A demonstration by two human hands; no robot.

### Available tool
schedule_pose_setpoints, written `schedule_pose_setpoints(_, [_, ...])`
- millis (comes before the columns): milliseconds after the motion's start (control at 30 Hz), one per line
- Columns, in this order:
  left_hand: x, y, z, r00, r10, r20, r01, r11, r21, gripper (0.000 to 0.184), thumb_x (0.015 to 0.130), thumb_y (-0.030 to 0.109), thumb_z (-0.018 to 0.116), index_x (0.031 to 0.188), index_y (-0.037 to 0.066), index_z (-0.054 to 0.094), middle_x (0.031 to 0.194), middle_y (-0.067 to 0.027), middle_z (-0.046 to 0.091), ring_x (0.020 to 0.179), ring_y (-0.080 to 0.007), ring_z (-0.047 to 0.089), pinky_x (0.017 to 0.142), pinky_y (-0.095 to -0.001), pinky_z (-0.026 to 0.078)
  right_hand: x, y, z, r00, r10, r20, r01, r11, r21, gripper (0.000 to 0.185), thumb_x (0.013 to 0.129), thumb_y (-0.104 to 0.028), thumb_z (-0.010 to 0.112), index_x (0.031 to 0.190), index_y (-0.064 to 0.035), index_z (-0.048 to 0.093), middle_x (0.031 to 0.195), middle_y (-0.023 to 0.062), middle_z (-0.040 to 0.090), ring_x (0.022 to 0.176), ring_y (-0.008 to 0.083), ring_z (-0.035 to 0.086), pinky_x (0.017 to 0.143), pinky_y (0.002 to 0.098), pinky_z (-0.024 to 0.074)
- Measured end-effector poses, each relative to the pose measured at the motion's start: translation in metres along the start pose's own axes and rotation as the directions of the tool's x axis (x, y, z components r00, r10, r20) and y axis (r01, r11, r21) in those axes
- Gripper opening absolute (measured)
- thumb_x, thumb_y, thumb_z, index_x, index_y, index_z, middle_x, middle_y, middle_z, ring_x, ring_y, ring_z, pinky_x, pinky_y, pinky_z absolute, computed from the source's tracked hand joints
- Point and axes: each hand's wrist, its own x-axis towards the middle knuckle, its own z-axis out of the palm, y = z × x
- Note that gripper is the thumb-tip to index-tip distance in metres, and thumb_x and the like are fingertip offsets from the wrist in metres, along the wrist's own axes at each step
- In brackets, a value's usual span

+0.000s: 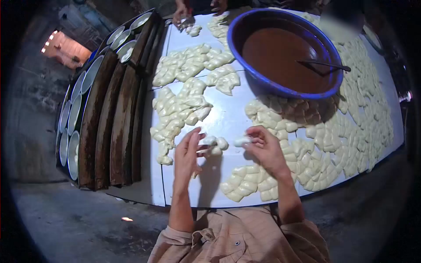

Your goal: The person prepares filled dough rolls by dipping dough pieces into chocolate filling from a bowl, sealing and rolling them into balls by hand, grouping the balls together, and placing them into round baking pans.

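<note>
My left hand point(187, 154) is closed around a small clump of white dough pieces point(216, 143), which stick out past its fingertips. Across a short gap, my right hand point(268, 152) pinches one dough piece point(242, 141) between thumb and fingers. Both hands are just over the white tabletop point(224, 117). Left of them lies a sheet of pale, joined dough lumps point(177, 109). More dough lumps point(245, 180) spread below and to the right of my right hand.
A large blue basin point(239, 57) of brown liquid point(276, 52) stands at the back, a dark-handled utensil point(324, 64) resting in it. Stacked rusty trays point(118, 127) with round metal tins point(74, 111) line the left edge. Another person's hand point(180, 14) touches dough at the far side.
</note>
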Motion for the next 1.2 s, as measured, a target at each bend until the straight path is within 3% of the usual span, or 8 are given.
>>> schedule_pose_setpoints(67, [-0.002, -0.013, -0.033, 0.997, 0.019, -0.08, 0.001, 0.971, 0.24, 0.043, 0.097, 0.033, 0.062, 0.126, 0.002, 0.061, 0.107, -0.0096, 0.07, 0.084, -0.0144, 0.069, 0.069, -0.0261, 0.054, -0.003, 0.002, -0.004, 0.997, 0.08, 0.006, -0.081, 0.995, 0.051, 0.047, 0.083, -0.008, 0.072, 0.124, -0.0012, 0.05, 0.102, 0.0086, 0.061, 0.088, 0.0104, 0.059, 0.075, 0.0243, 0.0518])
schedule_pose_setpoints(367, [-0.021, -0.045, -0.05, 0.998, -0.035, -0.043, 0.052, 0.858, 0.511, 0.032, 0.089, 0.025, 0.069, 0.113, 0.004, 0.067, 0.097, -0.0128, 0.073, 0.081, -0.0208, 0.072, 0.07, -0.0327, 0.055, -0.006, 0.005, 0.051, 0.952, 0.271, 0.144, -0.244, 0.953, -0.182, 0.035, 0.083, -0.009, 0.071, 0.11, -0.0029, 0.05, 0.098, 0.0053, 0.057, 0.086, 0.0088, 0.058, 0.072, 0.0217, 0.0501])
schedule_pose_setpoints(467, [-0.02, -0.035, -0.048, 0.998, -0.03, -0.046, 0.05, 0.843, 0.536, 0.03, 0.089, 0.027, 0.068, 0.11, 0.004, 0.068, 0.095, -0.0129, 0.073, 0.083, -0.0253, 0.072, 0.071, -0.0348, 0.054, -0.005, 0.046, 0.074, 0.972, 0.188, 0.141, -0.171, 0.977, -0.125, 0.028, 0.085, -0.014, 0.072, 0.104, -0.0023, 0.054, 0.093, 0.0059, 0.06, 0.082, 0.0109, 0.062, 0.069, 0.0238, 0.05])
schedule_pose_setpoints(567, [-0.019, -0.043, -0.057, 0.998, 0.024, -0.062, 0.016, 0.824, 0.567, 0.03, 0.089, 0.028, 0.069, 0.107, 0.005, 0.069, 0.093, -0.013, 0.073, 0.083, -0.0286, 0.071, 0.073, -0.037, 0.053, -0.003, 0.047, 0.091, 0.999, 0.031, 0.027, -0.007, 0.773, -0.634, 0.03, 0.084, -0.024, 0.074, 0.097, -0.0019, 0.058, 0.09, 0.0132, 0.068, 0.072, 0.0232, 0.068, 0.063, 0.0324, 0.0512])
schedule_pose_setpoints(700, [-0.029, -0.05, -0.075, 0.996, 0.06, -0.061, -0.01, 0.787, 0.617, 0.031, 0.085, 0.03, 0.072, 0.104, 0.006, 0.07, 0.092, -0.0133, 0.072, 0.084, -0.0299, 0.069, 0.074, -0.0396, 0.052, -0.008, 0.042, 0.095, 0.939, -0.344, 0.017, 0.185, 0.464, -0.866, 0.02, 0.087, -0.025, 0.071, 0.091, -0.0059, 0.065, 0.084, 0.0094, 0.066, 0.072, 0.0287, 0.066, 0.062, 0.0392, 0.0514])
schedule_pose_setpoints(867, [-0.046, -0.058, -0.085, 0.996, 0.065, 0.065, -0.091, 0.795, 0.6, 0.033, 0.083, 0.031, 0.073, 0.103, 0.004, 0.071, 0.087, -0.0137, 0.071, 0.079, -0.0285, 0.069, 0.07, -0.0371, 0.052, 0.0, 0.024, 0.098, 0.972, -0.234, -0.023, 0.131, 0.62, -0.773, 0.02, 0.086, -0.026, 0.071, 0.095, -0.0074, 0.069, 0.089, 0.0084, 0.066, 0.07, 0.0282, 0.064, 0.064, 0.0391, 0.051])
schedule_pose_setpoints(1100, [-0.045, -0.05, -0.1, 0.992, -0.099, 0.077, 0.045, 0.856, 0.515, 0.034, 0.086, 0.032, 0.07, 0.103, 0.003, 0.072, 0.086, -0.0153, 0.072, 0.079, -0.0275, 0.07, 0.072, -0.0353, 0.053, 0.067, 0.03, 0.16, 0.778, -0.352, 0.52, 0.601, 0.18, -0.778, 0.038, 0.081, -0.021, 0.068, 0.114, -0.0036, 0.062, 0.099, 0.0141, 0.063, 0.092, 0.0322, 0.062, 0.076, 0.0428, 0.0496])
schedule_pose_setpoints(1200, [-0.041, -0.057, -0.108, 0.996, -0.085, 0.01, 0.072, 0.891, 0.448, 0.037, 0.086, 0.029, 0.072, 0.111, 0.002, 0.069, 0.089, -0.0132, 0.073, 0.078, -0.0195, 0.069, 0.07, -0.0313, 0.053, 0.087, 0.056, 0.158, 0.81, -0.23, 0.539, 0.586, 0.289, -0.757, 0.039, 0.081, -0.018, 0.068, 0.116, -0.0013, 0.061, 0.093, 0.0143, 0.062, 0.087, 0.0293, 0.062, 0.075, 0.041, 0.0504])
